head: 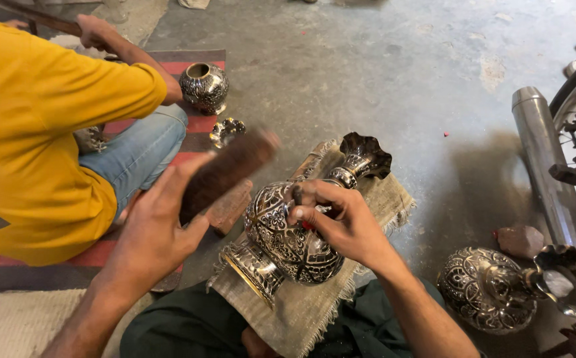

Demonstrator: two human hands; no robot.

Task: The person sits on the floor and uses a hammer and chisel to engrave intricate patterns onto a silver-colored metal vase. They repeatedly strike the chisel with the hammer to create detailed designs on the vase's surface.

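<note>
The left hand (158,229) gripped a blurred wooden block (225,174). The right hand (341,222) pinched a small tool (298,196) against the engraved metal vase (294,232), which lay tilted on burlap cloth (314,305) over the lap.

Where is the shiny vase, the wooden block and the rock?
engraved metal vase (281,238), head view, on its round belly.
wooden block (225,174), head view, on its middle, held in the left hand.
reddish rock (521,240), head view, on its top face.
</note>
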